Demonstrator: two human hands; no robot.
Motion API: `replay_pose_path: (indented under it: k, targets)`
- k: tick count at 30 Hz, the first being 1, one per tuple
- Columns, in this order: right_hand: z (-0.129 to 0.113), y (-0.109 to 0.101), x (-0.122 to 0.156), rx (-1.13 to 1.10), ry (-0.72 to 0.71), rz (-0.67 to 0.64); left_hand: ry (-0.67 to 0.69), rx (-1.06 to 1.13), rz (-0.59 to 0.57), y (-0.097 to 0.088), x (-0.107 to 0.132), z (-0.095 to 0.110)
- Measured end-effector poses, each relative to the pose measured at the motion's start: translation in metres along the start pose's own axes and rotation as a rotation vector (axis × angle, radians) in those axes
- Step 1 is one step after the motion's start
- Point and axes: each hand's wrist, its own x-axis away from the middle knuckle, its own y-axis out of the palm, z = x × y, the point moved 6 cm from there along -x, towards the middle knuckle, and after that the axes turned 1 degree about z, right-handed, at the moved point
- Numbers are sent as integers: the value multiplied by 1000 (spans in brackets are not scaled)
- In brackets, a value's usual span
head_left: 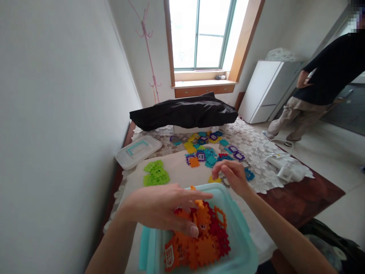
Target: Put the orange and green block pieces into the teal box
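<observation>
- A clear lid (138,152) lies by the wall.
- Green toy pieces (156,173) sit in a heap on a white cloth (176,171).
- The left hand (158,209) is open, with its fingers spread over the box. It could knock a piece out if it bumps the heap.
- Orange and red toy pieces (199,238) are piled in a blue-green box (244,243). The pile is high, so pieces could slip over the edge.
- The right hand (229,177) is loosely curled past the box. I cannot tell if it holds anything.
- Many bright pieces (208,152) lie spread out nearby. A sleeve could push them around.
- A person (327,72) stands off to the right.
</observation>
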Motion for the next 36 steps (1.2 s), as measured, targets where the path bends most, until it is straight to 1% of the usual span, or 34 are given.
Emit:
replay_pose_path:
  k: [1, 2, 4, 6, 8, 9, 11, 12, 14, 15, 17, 18, 19, 21, 23, 24, 25, 26, 27, 28, 30, 31, 32, 33, 35, 36]
  targets:
    - [19, 1, -11, 116, 51, -5, -29, 12, -25, 2, 1, 1]
    - [37, 5, -21, 248, 69, -48, -55, 42, -55, 3, 2, 1]
    - [71, 18, -36, 516, 60, -175, -96, 123, -87, 3, 3, -1]
    - [103, 32, -40, 740, 67, -314, -143, 219, -93, -1, 1, -12]
    - [127, 41, -38, 875, 92, -398, -188, 333, -72, -7, -3, -33]
    - [135, 43, -35, 900, 105, -413, -197, 407, -48, -11, -6, -46]
    - [143, 45, -32, 868, 120, -408, -186, 559, 55, -20, -14, -76]
    - [143, 43, -31, 820, 124, -389, -174, 644, 130, -24, -19, -92]
    - [136, 36, -33, 679, 142, -308, -163, 833, 333, -30, -28, -126]
    - [130, 29, -34, 589, 156, -253, -157, 857, 387, -29, -34, -140]
    - [112, 17, -36, 383, 177, -159, -147, 891, 451, -22, -48, -164]
    - [99, 12, -35, 278, 174, -134, -151, 921, 479, -16, -55, -175]
    - [83, 10, -33, 181, 161, -132, -161, 1007, 522, -9, -62, -187]
    - [49, 13, -26, 34, 117, -193, -213, 1139, 557, 8, -76, -209]
    - [22, 25, -17, -41, 84, -329, -254, 1160, 575, 21, -87, -224]
    - [14, 31, -14, -61, 67, -391, -267, 1142, 586, 26, -90, -229]
    - [13, 33, -14, -59, 52, -421, -274, 1119, 595, 28, -92, -233]
    - [18, 32, -18, -34, 42, -416, -277, 1098, 605, 29, -94, -235]
    - [31, 25, -25, 20, 43, -369, -277, 1081, 614, 30, -94, -237]
    - [50, 13, -36, 107, 58, -295, -275, 1068, 624, 29, -94, -237]
    - [101, -22, -64, 352, 147, -126, -276, 1040, 655, 25, -93, -238]
    - [127, -41, -79, 492, 208, -66, -282, 1022, 672, 24, -92, -238]
    - [152, -60, -94, 646, 280, -35, -289, 999, 680, 23, -92, -238]
    - [175, -77, -108, 798, 346, -42, -295, 976, 677, 22, -92, -238]
    - [205, -101, -130, 883, 392, -47, -299, 939, 657, 22, -92, -239]
    - [215, -108, -135, 910, 404, -60, -298, 927, 645, 23, -93, -240]
